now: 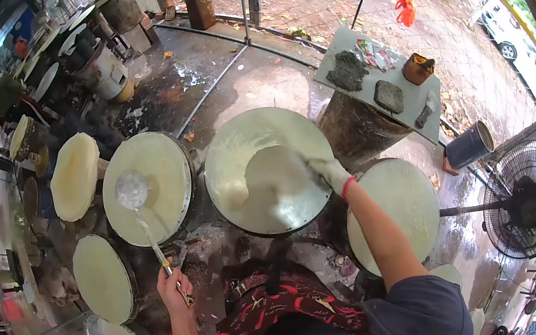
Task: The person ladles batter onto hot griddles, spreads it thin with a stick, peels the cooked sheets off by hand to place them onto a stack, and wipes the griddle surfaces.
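"When checking the hold on the ladle point(145, 227), where to look first?"

"At the left hand point(175, 289): fingers wrapped firmly round the lower handle point(167, 269), with a short end projecting from the grip on the body side. No visible slack."

"Position of the bowl point(131, 190)?"

"Ahead of the left grip, at the far end of the ladle, over the pale pan point(175, 211). Contact with the surface: not determinable from this view."

"Expected handling?"

"By appearance, stiff and sturdy, with little flex. Probably light in itself, but nose-heavy with any load, given so much length ahead of the grip. Possibly slippery if wetted. Take hold low, as shown; avoid choking up toward the bowl."

"State of the right hand point(332, 173)?"

"Gloved, with a red band point(348, 187) at the wrist, just behind the grip. Fingers over the right side of the broad pan point(228, 152). Degree of closure and any held object: unclear, owing to blur."

"And the round patch point(276, 176) left of the right fingertips?"

"Grey-brown, within the broad pan's outline. Impossible to tell whether held lump or bare metal. If a lump, expect soft, sticky stock; support with spread fingers rather than a pinch."

"Nearest other pans?"

"2: 1 side pan point(103, 280) left of the left grip, 1 rear pan point(404, 210) behind the right grip, partly under the forearm point(381, 234)."
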`<state>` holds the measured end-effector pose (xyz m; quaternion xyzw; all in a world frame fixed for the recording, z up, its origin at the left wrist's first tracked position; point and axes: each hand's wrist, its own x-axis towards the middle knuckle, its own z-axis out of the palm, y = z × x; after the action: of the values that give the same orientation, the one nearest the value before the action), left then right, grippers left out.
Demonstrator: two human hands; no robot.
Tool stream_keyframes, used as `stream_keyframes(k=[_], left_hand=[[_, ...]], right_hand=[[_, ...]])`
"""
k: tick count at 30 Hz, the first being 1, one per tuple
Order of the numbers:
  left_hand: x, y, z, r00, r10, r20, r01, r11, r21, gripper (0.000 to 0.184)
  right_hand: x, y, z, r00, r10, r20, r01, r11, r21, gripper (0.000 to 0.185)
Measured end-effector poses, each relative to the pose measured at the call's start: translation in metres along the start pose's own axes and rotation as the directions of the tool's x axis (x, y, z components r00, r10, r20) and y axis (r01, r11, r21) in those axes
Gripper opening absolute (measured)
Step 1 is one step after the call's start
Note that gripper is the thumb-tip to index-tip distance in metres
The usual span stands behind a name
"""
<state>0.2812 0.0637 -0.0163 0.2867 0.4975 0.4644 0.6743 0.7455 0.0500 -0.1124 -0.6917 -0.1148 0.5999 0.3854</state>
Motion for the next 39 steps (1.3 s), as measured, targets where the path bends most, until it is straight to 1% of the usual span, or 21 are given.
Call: stream_keyframes(k=[3,6,7,10,11,14,15,18,19,20,22,25,28,29,30,32,33,35,36,38,39], left_hand=[[-0.010,-0.009,0.000,0.999,-0.023,-0.027,0.023,1.000,0.007,0.033],[-0.022,-0.013,-0.001,0.999,-0.042,0.009,0.043,0.998,-0.035,0.034],[-0.024,-0.012,-0.002,0.999,-0.046,0.017,0.046,0.998,-0.037,0.034],[-0.029,-0.008,-0.010,0.997,-0.056,0.048,0.057,0.998,-0.027,0.034],[-0.029,-0.006,-0.013,0.996,-0.058,0.065,0.059,0.998,-0.012,0.034],[-0.021,0.001,-0.027,0.988,-0.087,0.128,0.088,0.996,-0.003,0.032],[-0.019,0.004,-0.035,0.983,-0.105,0.149,0.106,0.994,-0.004,0.031],[-0.014,0.016,-0.057,0.968,-0.141,0.209,0.142,0.990,0.007,0.032],[-0.012,0.021,-0.068,0.954,-0.156,0.257,0.167,0.986,-0.020,0.031],[-0.011,0.029,-0.082,0.937,-0.169,0.305,0.191,0.981,-0.044,0.031],[-0.007,0.048,-0.111,0.890,-0.179,0.420,0.227,0.971,-0.067,0.030],[-0.006,0.088,-0.155,0.775,-0.161,0.611,0.254,0.965,-0.069,0.031],[0.003,0.125,-0.196,0.593,0.018,0.805,0.309,0.918,-0.248,0.033],[0.003,0.137,-0.202,0.598,0.044,0.800,0.291,0.919,-0.268,0.035],[0.002,0.147,-0.205,0.662,-0.014,0.750,0.281,0.932,-0.230,0.035],[0.002,0.158,-0.211,0.770,-0.128,0.625,0.277,0.950,-0.146,0.034],[0.004,0.154,-0.220,0.797,-0.190,0.573,0.317,0.939,-0.129,0.034],[0.013,0.141,-0.242,0.838,-0.290,0.462,0.383,0.916,-0.119,0.033],[0.016,0.137,-0.248,0.827,-0.302,0.473,0.399,0.910,-0.115,0.032],[0.010,0.130,-0.259,0.800,-0.349,0.487,0.445,0.890,-0.094,0.031],[0.006,0.134,-0.255,0.791,-0.349,0.502,0.438,0.896,-0.068,0.028]], right_hand=[[0.019,0.007,0.014,0.984,-0.118,0.135,0.117,0.993,0.019,0.017],[0.001,0.022,0.015,0.918,0.002,0.397,0.109,0.960,-0.259,0.020],[-0.011,0.023,0.011,0.930,-0.023,0.366,0.148,0.936,-0.318,0.022],[-0.025,0.036,0.004,0.972,-0.222,0.072,0.228,0.971,-0.076,0.024],[-0.030,0.036,0.005,0.979,-0.135,-0.149,0.156,0.978,0.137,0.026],[-0.020,0.067,0.029,0.978,-0.194,-0.075,0.199,0.978,0.061,0.028],[-0.022,0.077,0.036,0.978,-0.201,0.057,0.206,0.975,-0.087,0.031],[-0.078,0.095,0.059,0.972,-0.128,0.198,0.165,0.968,-0.188,0.034],[-0.048,0.147,0.054,0.968,-0.181,0.176,0.196,0.978,-0.072,0.034],[-0.120,0.124,0.082,0.983,-0.121,0.139,0.116,0.992,0.044,0.033],[-0.120,0.192,0.111,0.976,-0.217,-0.004,0.202,0.904,0.376,0.036],[-0.145,0.198,0.223,0.988,-0.032,-0.152,0.118,0.793,0.598,0.040],[-0.096,0.182,0.310,0.969,-0.224,-0.103,0.247,0.880,0.406,0.041],[-0.084,0.168,0.330,0.967,-0.227,-0.112,0.253,0.886,0.388,0.041],[-0.072,0.154,0.351,0.966,-0.229,-0.121,0.258,0.893,0.369,0.041],[-0.060,0.143,0.374,0.973,-0.115,-0.200,0.194,0.877,0.439,0.042],[-0.054,0.158,0.382,0.884,-0.181,-0.431,0.337,0.885,0.320,0.040],[-0.035,0.197,0.401,0.540,-0.349,-0.766,0.521,0.853,-0.021,0.037],[-0.066,0.185,0.417,0.613,-0.196,-0.765,0.389,0.918,0.076,0.040],[-0.073,0.181,0.449,0.652,-0.063,-0.755,0.269,0.951,0.153,0.041],[-0.068,0.179,0.450,0.655,-0.128,-0.744,0.267,0.961,0.070,0.040]])
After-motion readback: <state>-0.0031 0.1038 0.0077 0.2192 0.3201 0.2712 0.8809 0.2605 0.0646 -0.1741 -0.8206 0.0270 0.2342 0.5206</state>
